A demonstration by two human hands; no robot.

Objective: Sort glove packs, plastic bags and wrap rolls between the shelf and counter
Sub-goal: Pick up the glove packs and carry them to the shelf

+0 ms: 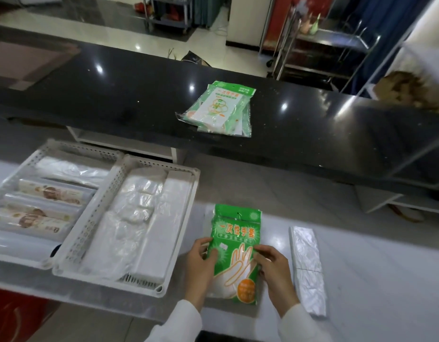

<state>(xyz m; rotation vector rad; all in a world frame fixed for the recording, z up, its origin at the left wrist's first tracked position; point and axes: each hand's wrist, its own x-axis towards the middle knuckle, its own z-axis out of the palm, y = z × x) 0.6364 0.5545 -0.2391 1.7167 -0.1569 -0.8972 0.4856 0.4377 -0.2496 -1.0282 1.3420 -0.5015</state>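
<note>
A green glove pack [234, 245] lies on the white shelf [376, 280] in front of me. My left hand [201, 265] grips its left edge, thumb on top. My right hand [275, 270] pinches its right edge. A small pile of lighter green glove packs [218, 109] lies on the black counter [115, 95] beyond. A flat stack of folded plastic bags [308, 267] rests on the shelf right of my hands. The left white basket [28, 164] holds wrap rolls [50, 193]. The right white basket [92, 218] holds clear plastic bags [137, 218].
Metal trolleys [336, 43] stand on the tiled floor behind the counter. A clear shelf edge [410, 154] juts in at the right. A white frame [129, 141] sits under the counter.
</note>
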